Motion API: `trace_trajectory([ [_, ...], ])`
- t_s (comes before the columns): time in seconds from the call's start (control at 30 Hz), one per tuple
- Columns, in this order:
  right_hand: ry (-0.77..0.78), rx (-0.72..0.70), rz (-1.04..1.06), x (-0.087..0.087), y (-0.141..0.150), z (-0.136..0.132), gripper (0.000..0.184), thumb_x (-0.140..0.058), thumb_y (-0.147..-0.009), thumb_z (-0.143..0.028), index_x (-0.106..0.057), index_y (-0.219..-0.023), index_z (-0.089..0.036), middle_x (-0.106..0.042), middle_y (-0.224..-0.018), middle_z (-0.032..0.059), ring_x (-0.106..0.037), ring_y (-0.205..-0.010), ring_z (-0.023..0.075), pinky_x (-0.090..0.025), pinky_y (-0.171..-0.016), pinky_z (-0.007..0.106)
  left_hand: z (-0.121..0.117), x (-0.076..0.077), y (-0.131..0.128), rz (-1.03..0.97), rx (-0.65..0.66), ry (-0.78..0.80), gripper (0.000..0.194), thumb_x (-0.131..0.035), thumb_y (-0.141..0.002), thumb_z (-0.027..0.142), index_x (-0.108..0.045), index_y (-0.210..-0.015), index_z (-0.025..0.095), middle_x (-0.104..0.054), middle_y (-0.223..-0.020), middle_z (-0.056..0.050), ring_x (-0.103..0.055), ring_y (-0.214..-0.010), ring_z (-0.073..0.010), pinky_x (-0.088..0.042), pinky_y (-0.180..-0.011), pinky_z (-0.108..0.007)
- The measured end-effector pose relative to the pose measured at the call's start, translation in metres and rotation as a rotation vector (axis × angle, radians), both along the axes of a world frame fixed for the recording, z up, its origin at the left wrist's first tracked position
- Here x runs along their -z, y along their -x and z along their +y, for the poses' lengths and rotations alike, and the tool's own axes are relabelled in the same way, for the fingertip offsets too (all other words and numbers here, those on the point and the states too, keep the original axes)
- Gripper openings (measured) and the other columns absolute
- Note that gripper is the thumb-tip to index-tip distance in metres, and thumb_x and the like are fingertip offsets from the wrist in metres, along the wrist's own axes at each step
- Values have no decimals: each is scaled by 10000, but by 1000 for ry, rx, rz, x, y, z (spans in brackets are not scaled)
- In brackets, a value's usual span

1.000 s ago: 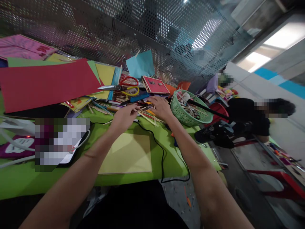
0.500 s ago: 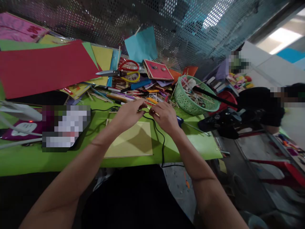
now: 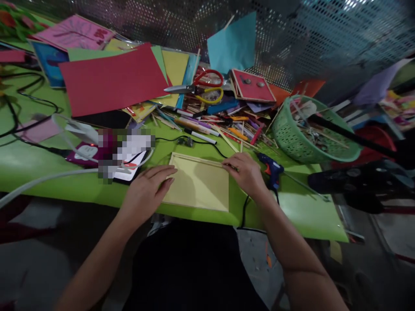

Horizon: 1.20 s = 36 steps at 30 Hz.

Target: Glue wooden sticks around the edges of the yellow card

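A pale yellow square board (image 3: 198, 186) lies on the green table sheet (image 3: 39, 172) in front of me. My left hand (image 3: 146, 193) rests flat on its left edge with the fingers stretched out. My right hand (image 3: 245, 171) sits at the board's upper right corner, fingers curled and pressing a thin wooden stick (image 3: 201, 160) along the top edge. A blue glue gun (image 3: 271, 169) lies just right of my right hand, its black cord (image 3: 207, 144) running across the table behind the board.
A heap of sticks, pens and markers (image 3: 220, 125) lies beyond the board. Red and yellow scissors (image 3: 201, 86) rest on coloured paper sheets (image 3: 113, 80). A green basket (image 3: 311, 134) of sticks stands at the right. A phone (image 3: 126, 160) lies at the left.
Both hands came back from the stick heap toward me and spread apart onto the yellow board. The left hand flattened on the left edge; the right now presses a stick along the top edge.
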State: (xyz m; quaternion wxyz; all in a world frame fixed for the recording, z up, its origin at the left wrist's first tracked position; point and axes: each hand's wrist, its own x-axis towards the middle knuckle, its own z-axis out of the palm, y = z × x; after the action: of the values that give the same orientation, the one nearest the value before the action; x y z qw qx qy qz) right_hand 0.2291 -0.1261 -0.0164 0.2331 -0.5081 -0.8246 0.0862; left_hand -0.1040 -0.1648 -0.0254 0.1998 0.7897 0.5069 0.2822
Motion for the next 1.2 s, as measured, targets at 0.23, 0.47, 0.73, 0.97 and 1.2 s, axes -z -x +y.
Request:
trace_trajectory([
  [0.23, -12, -4, -25, 4, 1, 2, 209, -606, -1026, -277, -802, -965, -237, -739, -900, 92, -648, -862, 258, -493, -771, 397, 10, 3, -6, 21, 23, -46, 346, -504, -1048, 281, -711, -1318, 220, -735, -1379, -98, -689, -1273, -267, -536, -1129, -499],
  [0.47, -6, -15, -38, 8, 2, 4, 217, -597, -1031, -270, -806, -978, -249, -735, -906, 93, -645, -879, 267, -497, -785, 409, 18, 8, -7, 63, 53, -88, 364, -507, -1055, 275, -682, -1365, 200, -709, -1426, -110, -659, -1321, -278, -510, -1152, -520],
  [0.73, 56, 23, -44, 9, 4, 8, 207, -609, -1021, -253, -815, -1015, -249, -749, -953, 98, -654, -926, 276, -498, -835, 421, 31, 13, -11, 185, 59, -121, 444, -458, -1065, 352, -631, -1452, 217, -648, -1512, -108, -616, -1375, -321, -452, -1173, -561],
  [0.97, 15, 148, 46, -6, -14, 6, 166, -639, -994, -197, -802, -998, -228, -768, -977, 81, -679, -965, 263, -498, -880, 403, 34, 20, -8, 211, 52, -152, 440, -438, -1076, 394, -588, -1474, 280, -644, -1522, -68, -611, -1378, -300, -440, -1172, -530],
  [1.2, 35, 123, 40, -7, -18, 4, 126, -677, -972, -158, -784, -937, -217, -768, -941, 66, -675, -928, 238, -486, -854, 374, 35, 19, -10, 272, 50, -270, 399, -467, -1090, 333, -615, -1432, 190, -685, -1464, -103, -657, -1299, -324, -483, -1087, -532],
])
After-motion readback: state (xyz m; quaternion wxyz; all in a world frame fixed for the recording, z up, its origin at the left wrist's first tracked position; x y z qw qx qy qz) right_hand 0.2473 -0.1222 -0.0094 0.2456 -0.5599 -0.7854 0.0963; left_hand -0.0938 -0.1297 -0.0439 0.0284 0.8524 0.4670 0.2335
